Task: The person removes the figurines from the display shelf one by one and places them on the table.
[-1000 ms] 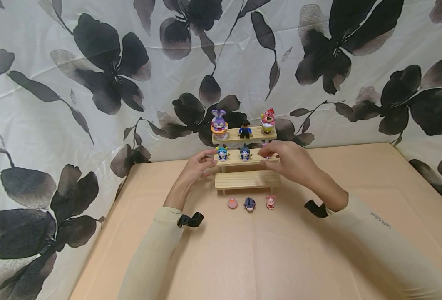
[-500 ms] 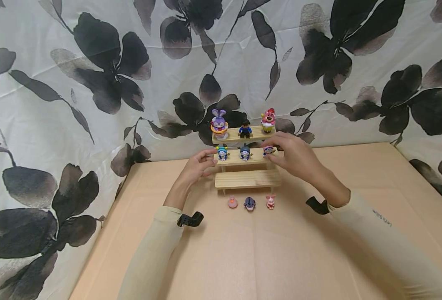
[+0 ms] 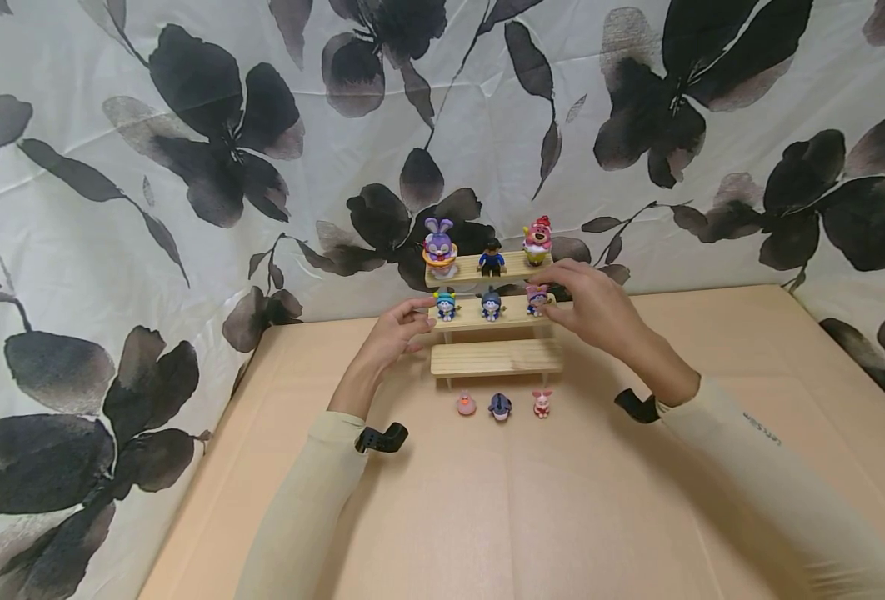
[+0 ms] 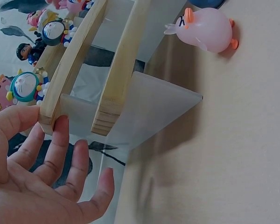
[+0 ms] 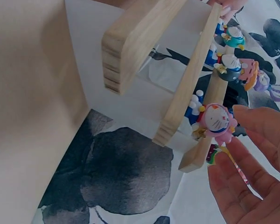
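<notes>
In the head view my left hand (image 3: pixel 395 335) is at the left end of the middle wooden shelf (image 3: pixel 467 324). The left wrist view shows its fingertips pinching that end from above and below. My right hand (image 3: pixel 588 307) hovers beside the pink-hooded figurine (image 5: pixel 216 119) at the shelf's right end, fingers loosely spread around it; whether a fingertip touches it I cannot tell. This figurine stands upright. On the same shelf stand a figurine in a teal hood (image 3: pixel 446 307) and one in a dark hood (image 3: pixel 491 305).
The top shelf (image 3: pixel 457 276) carries a purple rabbit (image 3: pixel 439 247), a blue-shirted toy figure (image 3: pixel 491 260) and a pink bear (image 3: pixel 537 242). Before the bare lowest shelf (image 3: pixel 496 358) sit a pink duck (image 3: pixel 466 405), a dark blue figurine (image 3: pixel 499 407) and a pink pig (image 3: pixel 542 405). Floral cloth hangs behind.
My right hand has drawn slightly right and up from the pink-hooded figurine, which now shows fully and stands turned upright. My left hand stays at the shelf end.
</notes>
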Tool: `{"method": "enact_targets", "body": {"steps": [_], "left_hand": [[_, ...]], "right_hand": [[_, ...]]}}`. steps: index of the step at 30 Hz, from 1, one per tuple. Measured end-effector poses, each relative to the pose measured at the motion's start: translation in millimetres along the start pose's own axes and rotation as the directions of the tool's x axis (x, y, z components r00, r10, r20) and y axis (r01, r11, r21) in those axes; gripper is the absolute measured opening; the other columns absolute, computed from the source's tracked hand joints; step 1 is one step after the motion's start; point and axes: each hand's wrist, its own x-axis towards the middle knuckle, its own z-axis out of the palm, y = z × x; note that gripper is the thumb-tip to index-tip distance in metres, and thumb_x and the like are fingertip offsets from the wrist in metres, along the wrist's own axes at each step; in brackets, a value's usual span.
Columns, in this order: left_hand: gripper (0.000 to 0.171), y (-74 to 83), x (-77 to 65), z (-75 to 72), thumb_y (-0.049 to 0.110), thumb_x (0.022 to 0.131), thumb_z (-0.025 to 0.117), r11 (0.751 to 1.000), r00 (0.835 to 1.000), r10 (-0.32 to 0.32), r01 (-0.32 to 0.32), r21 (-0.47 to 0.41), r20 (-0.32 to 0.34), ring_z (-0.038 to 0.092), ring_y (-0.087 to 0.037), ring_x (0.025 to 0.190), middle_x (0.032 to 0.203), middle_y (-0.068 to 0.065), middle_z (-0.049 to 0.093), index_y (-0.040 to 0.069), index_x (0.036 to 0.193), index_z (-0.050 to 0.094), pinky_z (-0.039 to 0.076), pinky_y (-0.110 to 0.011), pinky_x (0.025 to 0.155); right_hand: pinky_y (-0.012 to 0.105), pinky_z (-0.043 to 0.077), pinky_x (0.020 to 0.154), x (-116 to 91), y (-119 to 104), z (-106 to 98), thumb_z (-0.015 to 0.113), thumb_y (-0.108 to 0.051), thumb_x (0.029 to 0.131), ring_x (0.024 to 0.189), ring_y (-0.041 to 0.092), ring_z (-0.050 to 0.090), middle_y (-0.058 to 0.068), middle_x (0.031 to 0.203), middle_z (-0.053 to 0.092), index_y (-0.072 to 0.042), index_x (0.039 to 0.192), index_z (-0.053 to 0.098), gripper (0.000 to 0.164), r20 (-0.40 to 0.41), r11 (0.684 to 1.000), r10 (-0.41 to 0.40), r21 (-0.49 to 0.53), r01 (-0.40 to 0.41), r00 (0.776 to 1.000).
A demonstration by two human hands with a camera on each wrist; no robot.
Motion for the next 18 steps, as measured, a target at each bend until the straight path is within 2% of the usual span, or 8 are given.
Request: {"method": "enact_targets", "body": {"steps": [5, 12, 18], "left_hand": [[0.044, -1.9, 1.3, -0.7, 0.019, 0.097, 0.069, 1.000, 1.000, 0.008, -0.008, 0.004, 0.001, 0.060, -0.030, 0.118, 0.112, -0.004, 0.061, 0.019, 0.140, 0.060, 0.048, -0.055, 0.103], [0.043, -2.0, 1.3, -0.6, 0.019, 0.097, 0.069, 1.000, 1.000, 0.006, -0.006, 0.001, 0.002, 0.061, -0.024, 0.112, 0.111, -0.003, 0.061, 0.020, 0.139, 0.061, 0.049, -0.054, 0.101], [0.044, -2.1, 1.0, -0.5, 0.019, 0.097, 0.069, 1.000, 1.000, 0.007, -0.007, 0.001, 0.004, 0.060, -0.029, 0.117, 0.109, -0.002, 0.062, 0.019, 0.140, 0.060, 0.049, -0.054, 0.102]], "right_hand": [[0.053, 0.052, 0.091, 1.1, 3.9, 3.1, 0.079, -0.010, 0.087, 0.112, 0.035, 0.065, 0.013, 0.124, 0.067, -0.009, 0.123, 0.070, 0.037, 0.012, 1.000, 0.022, 0.013, -0.022, 1.000], [0.051, 0.053, 0.088, 2.6, 8.0, 8.4, 0.078, -0.008, 0.088, 0.106, 0.034, 0.066, 0.015, 0.124, 0.067, -0.006, 0.127, 0.068, 0.041, 0.051, 0.997, 0.053, 0.057, -0.056, 0.997], [0.048, 0.055, 0.088, 4.6, 11.6, 11.1, 0.076, -0.005, 0.089, 0.106, 0.032, 0.066, 0.017, 0.126, 0.067, -0.004, 0.130, 0.067, 0.042, 0.084, 0.984, 0.091, 0.146, -0.102, 0.992]]}}
